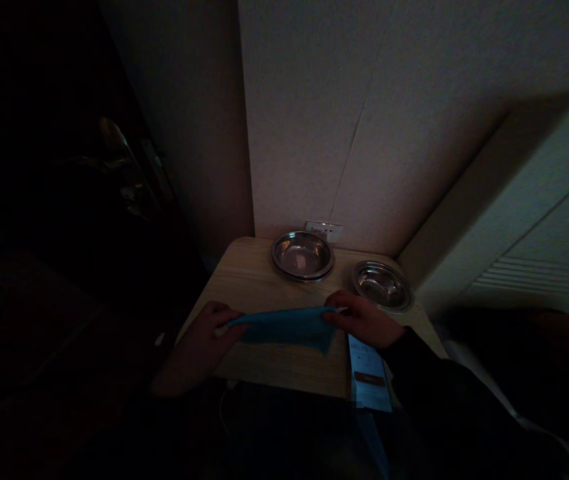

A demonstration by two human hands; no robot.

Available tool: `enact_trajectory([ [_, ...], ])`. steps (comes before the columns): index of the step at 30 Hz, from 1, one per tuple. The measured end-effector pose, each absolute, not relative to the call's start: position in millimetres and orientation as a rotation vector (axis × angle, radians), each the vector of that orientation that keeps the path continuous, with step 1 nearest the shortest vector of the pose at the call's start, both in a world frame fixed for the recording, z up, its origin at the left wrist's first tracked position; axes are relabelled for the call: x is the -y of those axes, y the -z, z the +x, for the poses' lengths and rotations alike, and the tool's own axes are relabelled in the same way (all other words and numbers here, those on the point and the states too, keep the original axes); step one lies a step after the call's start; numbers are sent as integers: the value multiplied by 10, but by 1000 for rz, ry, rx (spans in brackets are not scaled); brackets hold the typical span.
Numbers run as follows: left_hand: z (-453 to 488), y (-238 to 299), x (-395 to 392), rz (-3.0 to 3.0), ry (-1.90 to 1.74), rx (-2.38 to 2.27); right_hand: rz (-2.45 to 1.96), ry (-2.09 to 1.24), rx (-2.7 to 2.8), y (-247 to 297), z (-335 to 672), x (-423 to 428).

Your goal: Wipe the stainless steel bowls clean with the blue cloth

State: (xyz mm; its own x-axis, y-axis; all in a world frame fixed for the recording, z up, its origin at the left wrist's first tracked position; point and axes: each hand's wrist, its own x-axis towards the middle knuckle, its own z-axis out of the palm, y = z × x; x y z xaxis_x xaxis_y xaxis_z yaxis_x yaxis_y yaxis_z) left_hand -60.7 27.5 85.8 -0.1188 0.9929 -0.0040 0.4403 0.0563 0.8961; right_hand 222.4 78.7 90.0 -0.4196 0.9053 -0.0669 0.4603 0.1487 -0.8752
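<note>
A blue cloth (287,327) is stretched between my two hands just above a small light wooden table (249,277). My left hand (199,350) pinches the cloth's left end, fingers closed. My right hand (364,320), in a dark sleeve, grips the cloth's right end. Behind the cloth stand two shiny metal bowls, one (303,255) at the back middle and one (382,285) at the back right, close to my right hand. The room is dim.
A blue and white card (369,373) lies on the table's right front edge under my right forearm. A wall socket (323,230) sits behind the bowls. Pale walls close in the table at the back and right; the left side is dark.
</note>
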Motion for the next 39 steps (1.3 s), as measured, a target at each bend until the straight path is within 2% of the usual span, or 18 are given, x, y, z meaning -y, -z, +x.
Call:
enact_trajectory([
  [3,-456,-798,-349,1220,-1068,-1625,-1366,-1343,1863,-793,2257,-846],
  [6,-251,-605,-389,1131,-1115,-1699,-1472,-1328,1854,-655,2281,-889],
  [14,-39,-185,-551,1260,-975,-1687,-1806,-962,2162,-612,2390,-843],
  [25,17,-277,-710,1730,-605,-1769,-2107,-431,2538,-694,2355,-827],
  [34,-141,-336,-838,1896,-218,-1930,-2079,-357,2658,-749,2216,-931],
  [39,-268,-382,-867,1919,-121,-1832,-2051,-393,2717,-694,2140,-939],
])
